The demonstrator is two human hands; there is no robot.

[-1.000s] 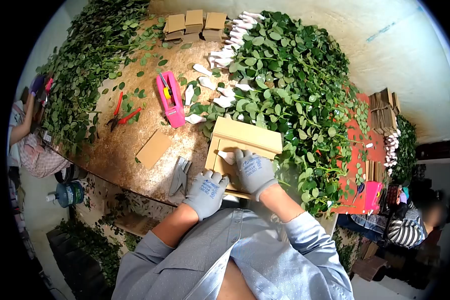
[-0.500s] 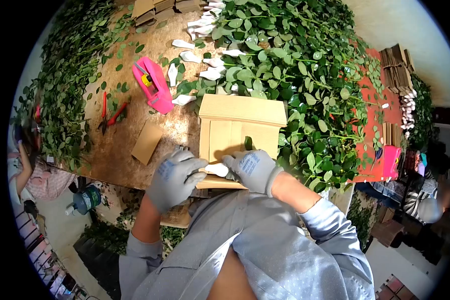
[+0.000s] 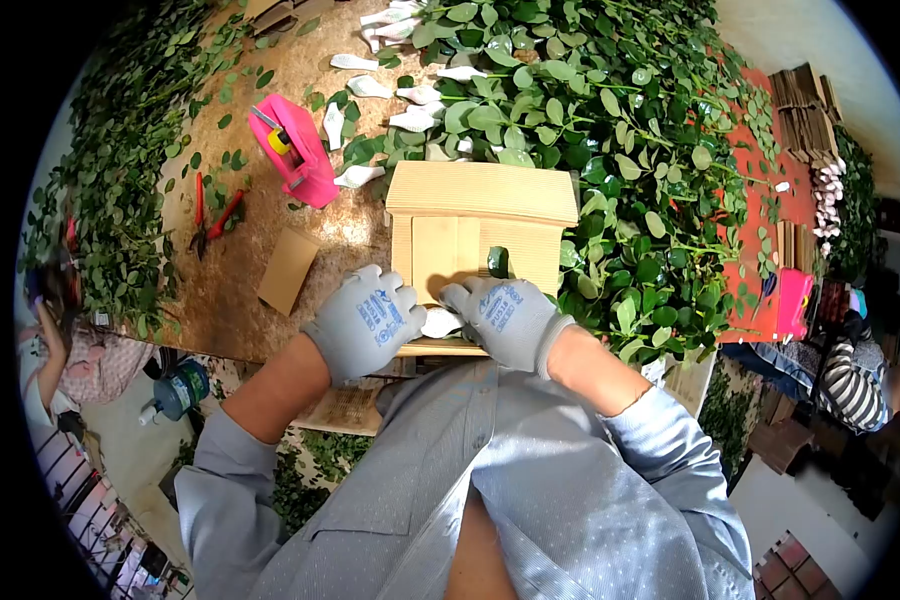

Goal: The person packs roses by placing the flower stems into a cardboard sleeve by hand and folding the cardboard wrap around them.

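Both of my hands wear grey gloves with blue print and are at the near edge of a corrugated cardboard wrap (image 3: pixel 482 188). Between them lies a white-sleeved flower bud (image 3: pixel 440 323). My left hand (image 3: pixel 372 318) has its fingers curled against the bud's left end. From the other side, my right hand (image 3: pixel 502 318) closes its fingers on the bud's right end; the grip underneath is hidden. A single green leaf (image 3: pixel 498 262) lies on the cardboard just above my right hand. Left of the wrap, a small cardboard piece (image 3: pixel 288 270) lies flat on the table.
A pink tape dispenser (image 3: pixel 298 152) and red-handled pruners (image 3: pixel 212 218) lie on the wooden table (image 3: pixel 245 315). Leafy stems (image 3: pixel 610 150) with white-sleeved buds cover the right side. Stacked cardboard (image 3: pixel 805 112) stands far right. Other people are at both edges.
My left hand has moved right and turned, bringing its fingers in to the bud's left end. My right hand stays beside the bud. The camera view has shifted slightly.
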